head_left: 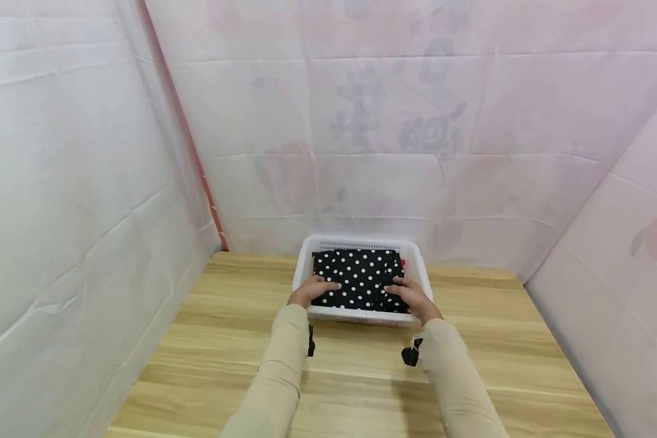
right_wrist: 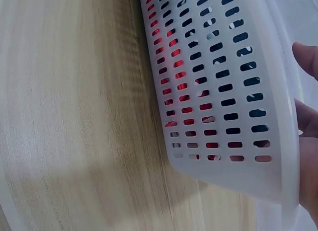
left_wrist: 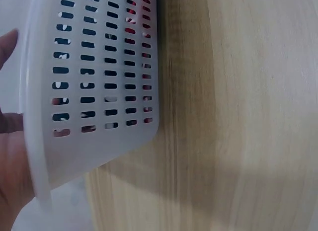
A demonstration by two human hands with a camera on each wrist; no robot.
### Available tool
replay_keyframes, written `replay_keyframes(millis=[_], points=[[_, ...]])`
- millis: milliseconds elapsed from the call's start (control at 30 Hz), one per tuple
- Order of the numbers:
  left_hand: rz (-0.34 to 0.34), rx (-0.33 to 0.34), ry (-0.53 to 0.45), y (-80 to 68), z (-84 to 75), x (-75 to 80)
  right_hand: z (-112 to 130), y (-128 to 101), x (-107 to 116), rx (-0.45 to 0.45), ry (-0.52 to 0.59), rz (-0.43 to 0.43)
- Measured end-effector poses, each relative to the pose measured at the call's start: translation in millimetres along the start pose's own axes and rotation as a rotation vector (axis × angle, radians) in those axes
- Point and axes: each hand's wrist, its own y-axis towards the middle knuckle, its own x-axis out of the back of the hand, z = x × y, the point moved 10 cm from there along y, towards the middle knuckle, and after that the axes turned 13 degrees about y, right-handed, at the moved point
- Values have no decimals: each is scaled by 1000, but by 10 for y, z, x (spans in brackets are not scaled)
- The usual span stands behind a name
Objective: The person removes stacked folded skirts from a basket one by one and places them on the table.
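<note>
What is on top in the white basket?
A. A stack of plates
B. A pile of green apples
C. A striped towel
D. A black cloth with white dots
D: the head view shows a folded black cloth with white dots filling the basket, with the left hand and right hand resting on its near edge; a bit of red shows beneath it.

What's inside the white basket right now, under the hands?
The white basket holds a folded black cloth with white dots; both hands rest on it. Something red shows through the side slots, lying beneath; the cloth covers it, so I cannot tell what it is.
</note>
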Motion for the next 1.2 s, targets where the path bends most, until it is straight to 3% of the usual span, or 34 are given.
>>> replay_keyframes(millis=[133,300,567,833,1067,1200], points=[[-51,-40,-35,19,-19,46,17,6,-1,12,36,-1],[-106,-61,-146,-10,-44,104,47,14,12,31,119,5],[-66,-103,-125,-7,-63,16,-25,-10,-142,10,20,89],[-117,-161,-156,46,-101,16,-1,15,-107,11,54,47],[-113,-162,-96,34,-107,-27,2,45,-54,62,-70,16],[-106,-172,-116,36,-95,-25,3,38,-7,102,-100,-16]])
